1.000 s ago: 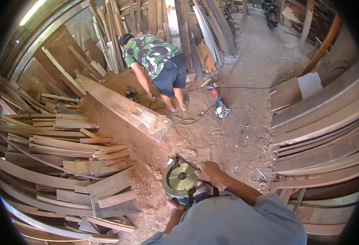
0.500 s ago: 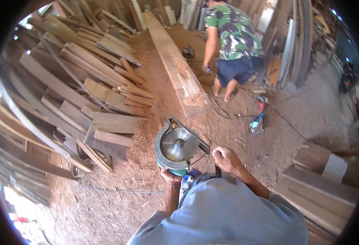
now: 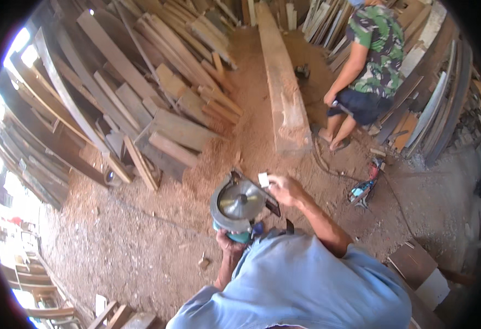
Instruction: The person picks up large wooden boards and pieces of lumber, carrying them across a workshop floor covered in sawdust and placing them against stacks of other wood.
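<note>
A circular saw with a round metal blade, a grey guard and a teal body is held before me, its blade facing up. My left hand grips its teal body from below, most of the fingers hidden. At the far right side of the saw's base plate, my right hand pinches a small flat white piece between thumb and fingers. Too little shows to tell what the piece is made of.
A long thick plank with sawdust on it lies ahead. A co-worker stands to its right. Beyond their feet, a red and blue power tool rests on the ground with a cable. Stacked boards fill the left.
My right hand has moved forward to the saw's base plate, and a white piece now shows in its fingers. The view has turned left. The co-worker has straightened somewhat.
</note>
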Tool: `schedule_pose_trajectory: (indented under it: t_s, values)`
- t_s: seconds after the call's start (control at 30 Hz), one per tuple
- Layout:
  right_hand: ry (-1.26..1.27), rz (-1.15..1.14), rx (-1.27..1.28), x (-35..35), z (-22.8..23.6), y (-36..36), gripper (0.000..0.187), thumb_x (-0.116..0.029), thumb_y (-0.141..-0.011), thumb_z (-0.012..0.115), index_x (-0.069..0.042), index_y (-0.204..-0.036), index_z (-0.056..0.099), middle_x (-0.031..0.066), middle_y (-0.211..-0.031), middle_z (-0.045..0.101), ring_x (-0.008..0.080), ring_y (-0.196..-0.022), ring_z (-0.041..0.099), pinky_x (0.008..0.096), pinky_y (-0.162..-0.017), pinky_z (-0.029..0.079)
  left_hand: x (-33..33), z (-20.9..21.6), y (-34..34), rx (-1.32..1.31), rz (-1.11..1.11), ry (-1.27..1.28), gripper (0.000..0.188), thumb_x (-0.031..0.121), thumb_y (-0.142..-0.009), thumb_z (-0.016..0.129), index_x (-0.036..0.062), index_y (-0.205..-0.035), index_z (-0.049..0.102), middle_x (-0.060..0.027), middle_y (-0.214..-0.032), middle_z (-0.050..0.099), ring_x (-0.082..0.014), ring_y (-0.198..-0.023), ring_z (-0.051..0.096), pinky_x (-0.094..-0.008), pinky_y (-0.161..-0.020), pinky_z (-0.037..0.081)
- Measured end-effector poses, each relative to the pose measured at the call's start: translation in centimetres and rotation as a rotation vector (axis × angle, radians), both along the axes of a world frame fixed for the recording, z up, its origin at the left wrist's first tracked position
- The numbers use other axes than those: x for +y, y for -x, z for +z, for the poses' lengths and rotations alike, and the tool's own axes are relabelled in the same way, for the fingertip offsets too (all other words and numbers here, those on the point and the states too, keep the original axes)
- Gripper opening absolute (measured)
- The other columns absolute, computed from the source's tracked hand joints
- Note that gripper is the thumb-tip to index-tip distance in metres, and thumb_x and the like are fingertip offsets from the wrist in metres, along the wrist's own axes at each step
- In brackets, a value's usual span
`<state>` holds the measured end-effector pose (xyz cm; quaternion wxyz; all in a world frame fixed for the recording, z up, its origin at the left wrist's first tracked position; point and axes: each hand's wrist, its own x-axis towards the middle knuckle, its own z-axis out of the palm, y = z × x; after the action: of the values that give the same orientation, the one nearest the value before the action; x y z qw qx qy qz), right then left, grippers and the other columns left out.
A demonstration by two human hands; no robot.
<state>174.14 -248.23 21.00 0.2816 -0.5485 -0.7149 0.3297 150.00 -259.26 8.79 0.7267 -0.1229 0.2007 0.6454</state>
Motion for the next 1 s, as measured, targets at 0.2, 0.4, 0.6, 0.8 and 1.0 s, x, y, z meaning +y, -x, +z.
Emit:
schedule_pose_trajectory:
  t_s: [0.2,0.4,0.6,0.8,1.0]
  values:
    - [0.594,-0.078,0.438,-6.1,-1.7,-1.1,0.024,-0.022,-0.087,0.058,0.001,-0.081,0.065,0.0055,-0.069,0.065,0.0100,-0.057,0.056,0.0268,-0.049,0.044,0.2,-0.6,0.4,0.000,0.098,-0.109,0.006,0.012,-0.068,0.056,0.0084,-0.070,0.052,-0.0021,-0.060,0.047,-0.0180,-0.055,0.046,-0.0339,-0.057,0.043]
    - [0.770,-0.023,0.581,-5.3,-5.5,3.1,0.017,-0.019,-0.090,0.060,-0.003,-0.089,0.064,0.0023,-0.078,0.066,0.0046,-0.058,0.052,0.0193,-0.045,0.041,2.7,-1.1,-0.1,-0.030,0.207,-0.006,0.006,0.007,-0.067,0.056,0.0067,-0.068,0.050,-0.0033,-0.060,0.047,-0.0189,-0.055,0.046,-0.0357,-0.060,0.044]
    - [1.147,-0.189,0.843,-3.8,-7.1,5.6,0.016,-0.024,-0.090,0.064,-0.008,-0.093,0.066,0.0031,-0.083,0.069,0.0052,-0.060,0.058,0.0199,-0.047,0.044,3.1,-2.9,-0.9,-0.051,0.245,0.118,0.009,0.007,-0.067,0.057,0.0068,-0.067,0.048,-0.0034,-0.060,0.046,-0.0190,-0.056,0.047,-0.0360,-0.061,0.044]
    - [1.305,-0.279,0.906,-3.4,-7.5,5.9,0.017,-0.026,-0.089,0.067,-0.010,-0.088,0.066,0.0037,-0.079,0.069,0.0059,-0.057,0.059,0.0199,-0.045,0.044,2.6,-3.5,-1.3,-0.024,0.250,0.239,0.011,0.009,-0.071,0.055,0.0077,-0.068,0.045,-0.0011,-0.062,0.042,-0.0177,-0.059,0.043,-0.0350,-0.060,0.043]
    - [1.050,-0.176,0.736,-3.4,-7.8,6.2,0.024,-0.028,-0.088,0.068,-0.007,-0.077,0.065,0.0014,-0.069,0.064,0.0046,-0.051,0.053,0.0189,-0.038,0.037,3.1,-3.1,-1.1,0.008,0.172,0.111,0.010,0.009,-0.072,0.053,0.0086,-0.068,0.044,-0.0008,-0.064,0.042,-0.0172,-0.059,0.042,-0.0339,-0.061,0.042]
